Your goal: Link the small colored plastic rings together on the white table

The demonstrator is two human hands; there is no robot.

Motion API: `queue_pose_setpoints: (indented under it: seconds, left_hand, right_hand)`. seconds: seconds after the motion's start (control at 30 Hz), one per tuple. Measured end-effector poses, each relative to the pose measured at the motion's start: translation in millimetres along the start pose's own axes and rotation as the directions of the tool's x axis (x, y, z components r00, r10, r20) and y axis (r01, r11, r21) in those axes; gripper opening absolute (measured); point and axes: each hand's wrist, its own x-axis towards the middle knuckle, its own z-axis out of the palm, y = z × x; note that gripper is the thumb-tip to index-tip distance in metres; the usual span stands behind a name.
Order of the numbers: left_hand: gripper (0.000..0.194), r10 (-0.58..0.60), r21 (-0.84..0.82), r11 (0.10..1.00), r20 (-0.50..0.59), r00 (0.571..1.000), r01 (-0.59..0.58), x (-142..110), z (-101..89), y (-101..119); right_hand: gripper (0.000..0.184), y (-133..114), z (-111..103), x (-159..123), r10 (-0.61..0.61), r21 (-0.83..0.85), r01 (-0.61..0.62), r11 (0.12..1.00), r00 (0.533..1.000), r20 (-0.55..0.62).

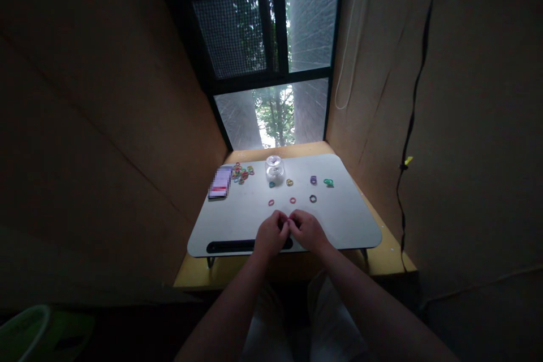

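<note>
My left hand [272, 232] and my right hand [308, 230] meet above the front of the white lap table [348, 226]. Both are closed, fingertips pinched together; whatever they hold, if anything, is too small to make out. Just beyond them lie a red ring-shaped band [271, 202], a pink-red band [292, 200] and a dark band [313, 198]. Farther back sit small groups of bands: blue-teal [272, 184], yellow [289, 182], purple [313, 180] and green [328, 182]. Behind the blue-teal ones stands a clear plastic container [275, 168].
A mixed pile of coloured bands [242, 173] lies at the back left, beside a phone [220, 183]. A black slot [231, 246] runs along the table's front edge. Walls close in on both sides, with a window [275, 113] behind. A black cord [412, 119] hangs at right.
</note>
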Motion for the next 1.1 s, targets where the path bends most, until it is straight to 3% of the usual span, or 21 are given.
queue_pose_setpoints:
  seconds: [1.1]
  left_hand:
    - [0.008, 0.010, 0.002, 1.000, 0.000, 1.000, -0.010, 1.4, 1.4, -3.3]
  right_hand:
    - [0.012, -2.2, -1.8, -0.3, 0.006, 0.005, -0.006, 1.000, 1.000, 0.000]
